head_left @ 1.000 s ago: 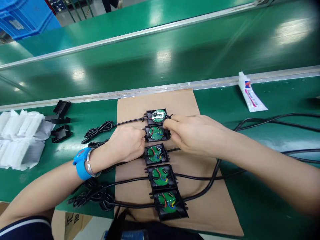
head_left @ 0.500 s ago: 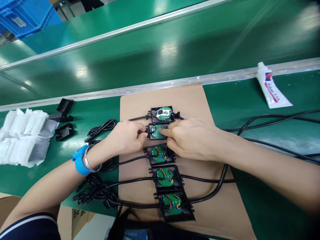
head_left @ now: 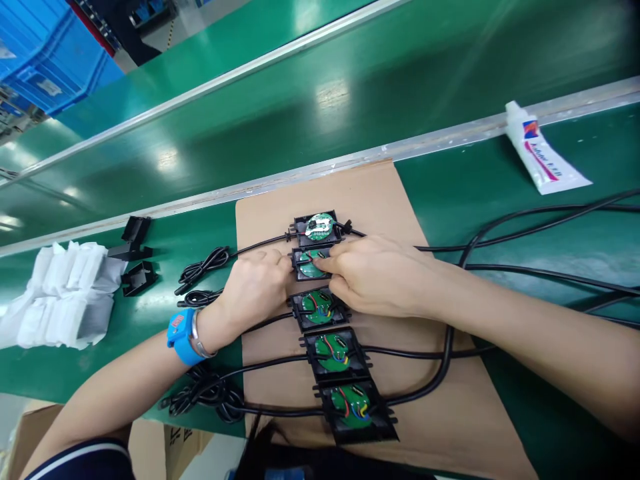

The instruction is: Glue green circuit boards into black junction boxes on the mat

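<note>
Several open black plastic housings stand in a column on a cardboard sheet [head_left: 400,427], each with a round green circuit board and cables. My right hand [head_left: 380,273] is at the second housing [head_left: 298,272] from the top. Its index finger presses on the circuit board [head_left: 310,261] there, while the thumb and curled fingers close round the housing's right end. At the left end, my left hand [head_left: 260,283] is closed, its fingertips round the black cable; the grip itself is mostly hidden. Above is a housing [head_left: 300,225] with a white-marked board; below lies another housing [head_left: 320,308] with coloured wires.
Coiled black cables [head_left: 207,397] lie left of the cardboard, thick cables [head_left: 470,243] to the right. White wrapped packs [head_left: 70,293] and small black boxes [head_left: 140,277] are at far left. A white tube [head_left: 545,157] lies at back right, near a metal-edged rail [head_left: 320,165].
The view has shifted and tilted slightly. My left fist now sits closer against the housing's left end, covering the cable seen before. My right index finger stays on the same board.
</note>
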`<state>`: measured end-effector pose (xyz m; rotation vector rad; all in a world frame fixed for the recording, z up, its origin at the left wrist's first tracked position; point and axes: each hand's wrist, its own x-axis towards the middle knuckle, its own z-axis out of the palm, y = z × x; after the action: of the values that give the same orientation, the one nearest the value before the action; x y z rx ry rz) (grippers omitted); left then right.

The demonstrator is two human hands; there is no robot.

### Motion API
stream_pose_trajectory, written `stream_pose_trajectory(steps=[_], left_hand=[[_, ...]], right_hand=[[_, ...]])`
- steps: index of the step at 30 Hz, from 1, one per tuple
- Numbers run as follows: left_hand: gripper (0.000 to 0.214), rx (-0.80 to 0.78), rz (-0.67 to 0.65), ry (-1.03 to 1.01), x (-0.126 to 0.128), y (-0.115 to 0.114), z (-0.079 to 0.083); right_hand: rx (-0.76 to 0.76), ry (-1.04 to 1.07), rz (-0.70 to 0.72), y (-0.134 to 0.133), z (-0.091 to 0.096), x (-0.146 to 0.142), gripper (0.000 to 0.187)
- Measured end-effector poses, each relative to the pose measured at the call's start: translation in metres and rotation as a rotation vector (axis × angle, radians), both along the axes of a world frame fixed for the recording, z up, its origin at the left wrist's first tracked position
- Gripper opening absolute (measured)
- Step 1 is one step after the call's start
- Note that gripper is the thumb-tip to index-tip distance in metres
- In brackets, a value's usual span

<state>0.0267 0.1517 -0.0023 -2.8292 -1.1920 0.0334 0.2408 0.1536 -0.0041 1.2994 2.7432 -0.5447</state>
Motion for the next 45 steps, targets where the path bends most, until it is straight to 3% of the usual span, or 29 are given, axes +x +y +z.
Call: stream_pose_trajectory(steps=[4, 7, 10, 13, 17, 20, 23, 28, 34, 39, 45], left_hand=[[0.021, 0.126, -0.051, 0.307, 0.017, -0.009, 0.003], [0.024, 0.142, -0.047, 0.397, 0.023, -0.009, 0.007], [0.022, 0.092, -0.058, 0.328, 0.019, -0.004, 0.014], [0.018, 0.065, -0.059, 0.12, 0.014, 0.003, 0.017], [0.02, -0.102, -0.248, -0.09, 0.012, 0.012, 0.008], [0.02, -0.18, -0.303, -0.136, 0.009, 0.014, -0.002], [0.021, -0.169, -0.313, -0.149, 0.002, 0.012, -0.009], [0.027, -0.193, -0.359, -0.194, -0.002, 0.008, -0.014], [0.028, -0.239, -0.374, -0.162, 0.001, 0.009, -0.01], [0.029, -0.297, -0.328, -0.113, 0.003, 0.008, -0.01], [0.023, -0.271, -0.29, -0.146, 0.006, 0.006, -0.01]], right_hand=[[0.032, 0.019, -0.005, 0.0, -0.001, -0.001, 0.035], [0.038, 0.006, -0.016, -0.002, 0.0, -0.002, 0.034], [0.027, 0.012, -0.033, -0.002, 0.002, -0.001, 0.031], [-0.022, 0.069, -0.009, -0.001, 0.003, 0.005, 0.03], [-0.095, 0.19, -0.023, 0.001, 0.002, 0.021, 0.042], [-0.121, 0.235, -0.097, -0.002, -0.002, 0.03, 0.035], [-0.01, 0.228, -0.075, -0.009, -0.007, 0.033, 0.019], [0.228, 0.157, 0.032, -0.016, -0.013, 0.031, 0.025], [0.289, 0.283, 0.015, -0.012, -0.033, 0.029, 0.023], [0.444, 0.326, -0.125, -0.019, -0.052, 0.024, 0.029], [0.391, 0.252, -0.054, -0.015, -0.044, 0.029, 0.023]])
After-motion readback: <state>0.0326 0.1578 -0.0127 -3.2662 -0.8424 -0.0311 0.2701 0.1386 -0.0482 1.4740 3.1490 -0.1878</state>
